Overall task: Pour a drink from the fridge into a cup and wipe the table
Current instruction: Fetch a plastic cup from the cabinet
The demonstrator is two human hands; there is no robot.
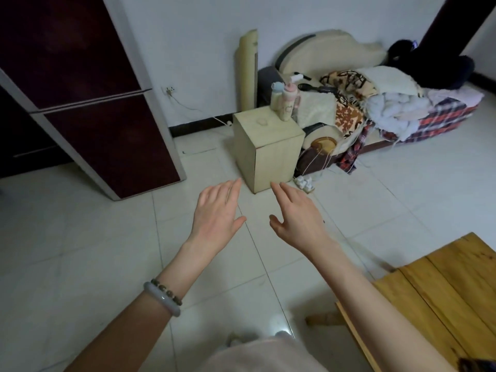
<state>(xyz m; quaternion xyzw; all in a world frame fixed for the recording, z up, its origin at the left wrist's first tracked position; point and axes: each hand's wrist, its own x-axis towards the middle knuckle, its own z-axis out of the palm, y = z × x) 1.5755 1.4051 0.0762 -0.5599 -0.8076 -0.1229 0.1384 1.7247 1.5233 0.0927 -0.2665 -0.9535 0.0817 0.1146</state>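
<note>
So yeah, basically nothing's done yet. The fridge is up at about 10 o'clock from my hands and both its dark doors are closed, so the drink is presumably inside it, I can't see it from here. No cup in sight that I can swear to either. The wooden tabletop is down at 4 o'clock, only a corner of it showing, and there's no cloth anywhere I can spot. So fetching, pouring and wiping are all left to do, as far as I can judge.

My left hand and right hand are both out in front of me over the tiled floor, palms down, side by side with a gap between them. My fingers are straight-ish and relaxed, holding nothing at all. Two bracelets on my left wrist, if anyone cares.

The fridge is well apart from my fingers, off to the left, nothing touching it. Straight ahead at 12 o'clock is a small wooden box with two bottles standing on its far corner; can't tell if either one counts as the cup.
</note>
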